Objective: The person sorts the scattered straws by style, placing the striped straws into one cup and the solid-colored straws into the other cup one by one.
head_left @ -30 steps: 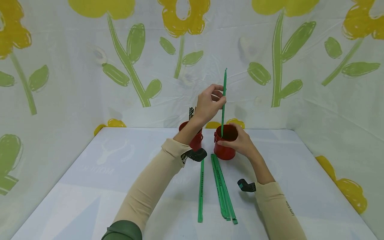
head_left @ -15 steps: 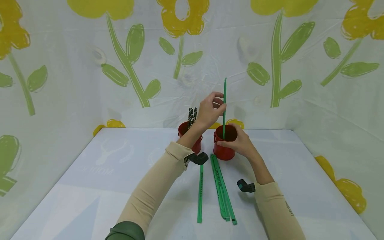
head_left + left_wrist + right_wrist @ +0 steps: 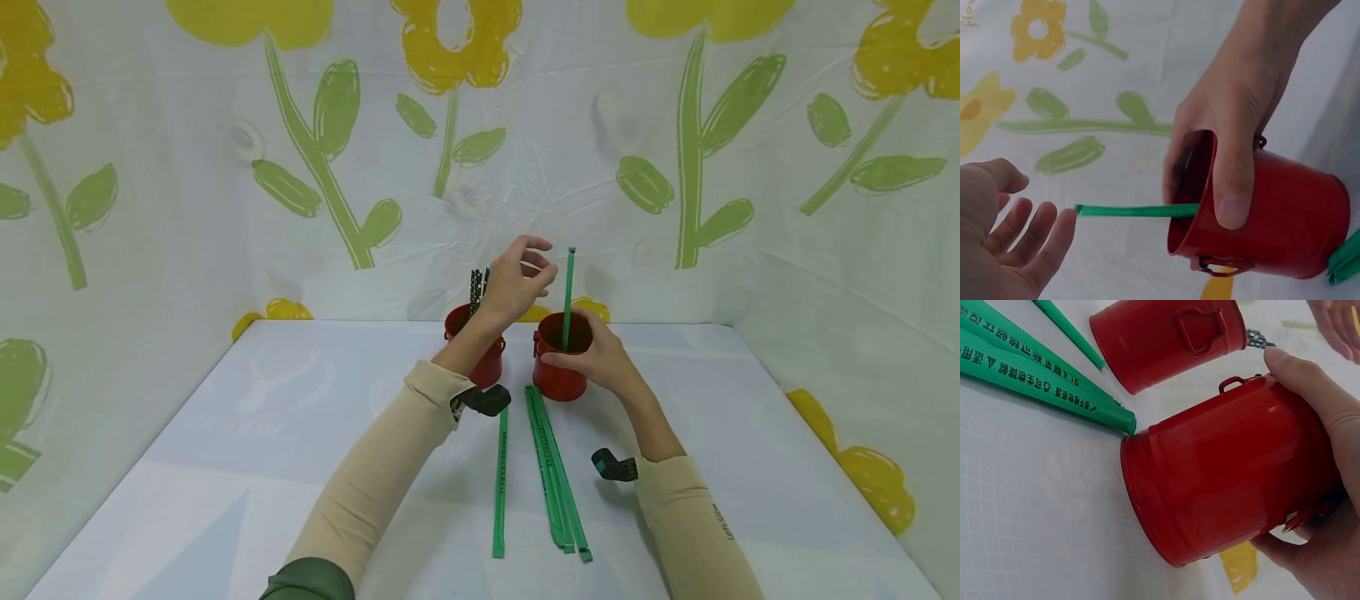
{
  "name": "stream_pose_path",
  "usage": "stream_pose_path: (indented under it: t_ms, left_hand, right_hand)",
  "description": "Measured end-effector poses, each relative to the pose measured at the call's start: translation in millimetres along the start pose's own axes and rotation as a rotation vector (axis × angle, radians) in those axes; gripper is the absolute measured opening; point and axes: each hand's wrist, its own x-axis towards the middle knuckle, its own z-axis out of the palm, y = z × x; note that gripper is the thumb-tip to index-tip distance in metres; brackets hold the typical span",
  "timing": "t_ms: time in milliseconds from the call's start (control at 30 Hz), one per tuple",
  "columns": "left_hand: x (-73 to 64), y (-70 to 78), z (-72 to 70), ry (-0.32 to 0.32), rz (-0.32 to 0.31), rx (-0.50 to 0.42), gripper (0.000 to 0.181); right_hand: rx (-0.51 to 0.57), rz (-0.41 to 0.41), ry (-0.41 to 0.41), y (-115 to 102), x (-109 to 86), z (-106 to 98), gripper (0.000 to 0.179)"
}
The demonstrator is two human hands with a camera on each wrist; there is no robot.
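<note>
A green-wrapped straw (image 3: 568, 292) stands in the right-hand red bucket (image 3: 557, 382), its upper part showing above the rim. My right hand (image 3: 606, 354) grips this bucket at the rim, thumb on the outer wall in the left wrist view. To the left of the straw is my left hand (image 3: 519, 282), fingers spread and loosely bent, holding nothing. A small gap separates them in the head view. Several more green-wrapped straws (image 3: 553, 475) lie in a bundle in front of the bucket, with a single wrapped straw (image 3: 500, 492) to their left.
A second red bucket (image 3: 491, 367) stands to the left, partly behind my left forearm. Black-and-white patterned sticks (image 3: 476, 290), seemingly straws, rise from it. White sheeting with printed flowers (image 3: 457, 50) encloses the white table (image 3: 247, 467) at the back and sides.
My left hand lowered the green-wrapped straw into the right-hand bucket, then let go and moved slightly left. The straw now stands lower. My right hand stays on the bucket.
</note>
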Motion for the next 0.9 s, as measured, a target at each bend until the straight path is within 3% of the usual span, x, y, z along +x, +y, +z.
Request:
stream_pose_path:
  t_ms: [400, 900]
  left_hand:
    - [-24.5, -13.9, -10.7, -0.043, -0.013, 0.032, 0.029]
    - [-56.2, -19.9, -20.4, -0.106, -0.019, 0.001, 0.028]
  right_hand:
    - [0.007, -0.014, 0.003, 0.8, -0.8, 0.0, 0.087]
    - [-0.005, -0.018, 0.003, -0.1, -0.6, 0.8, 0.086]
